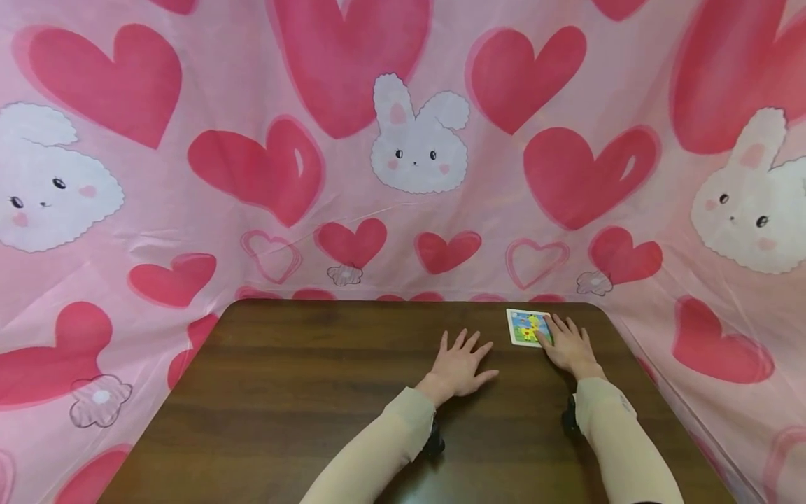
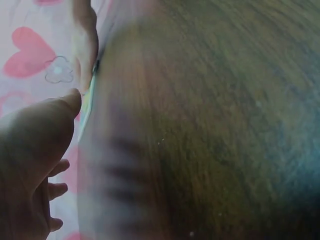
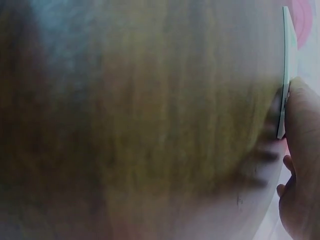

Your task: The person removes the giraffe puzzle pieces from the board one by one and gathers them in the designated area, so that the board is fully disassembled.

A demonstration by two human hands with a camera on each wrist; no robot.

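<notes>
A thin board with a white border [image 1: 515, 336] and a picture of a yellow animal on blue and green lies near the table's far right. My right hand [image 1: 569, 346] touches its right side, thumb over the picture and fingers extended. The right wrist view shows the board edge-on [image 3: 286, 60], with the thumb [image 3: 300, 95] against it. My left hand [image 1: 457, 369] is spread, palm down, left of and nearer than the board, holding nothing. In the left wrist view, the board [image 2: 87, 107] appears beyond the left thumb [image 2: 70, 102].
The dark brown wooden table [image 1: 302, 392] has rounded far corners. A pink cloth [image 1: 390, 210] with red hearts and white rabbits hangs behind it and along both sides. Dark wrist devices [image 1: 434, 441] sit under the sleeves.
</notes>
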